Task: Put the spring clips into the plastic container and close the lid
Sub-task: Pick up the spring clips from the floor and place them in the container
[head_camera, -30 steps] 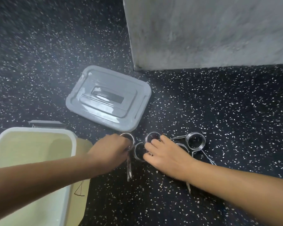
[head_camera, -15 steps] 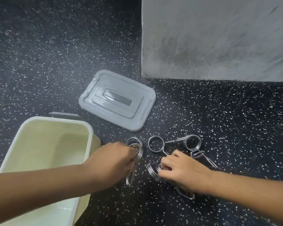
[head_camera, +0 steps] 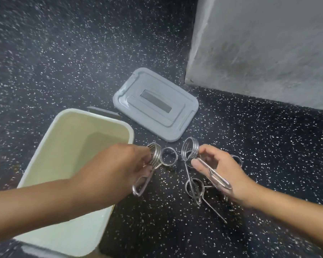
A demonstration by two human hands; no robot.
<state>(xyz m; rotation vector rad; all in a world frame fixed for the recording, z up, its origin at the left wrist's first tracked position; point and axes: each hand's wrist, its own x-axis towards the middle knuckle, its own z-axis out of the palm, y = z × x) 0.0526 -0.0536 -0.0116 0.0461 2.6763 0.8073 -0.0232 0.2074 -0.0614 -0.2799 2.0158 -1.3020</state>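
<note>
Spring clip [head_camera: 191,151] pinched in right hand [head_camera: 220,170], fingers curled on coil, handle loop lying across palm. Second spring clip [head_camera: 154,155] clamped in left hand [head_camera: 119,168], fingers closed round coil, wire loop dangling below. Both held above speckled floor [head_camera: 268,155]. More clips [head_camera: 194,189] loose on floor between and under hands. Open plastic container [head_camera: 93,116] just left of left hand, nothing visible inside. Grey lid [head_camera: 155,107] flat beyond, apart from container.
</note>
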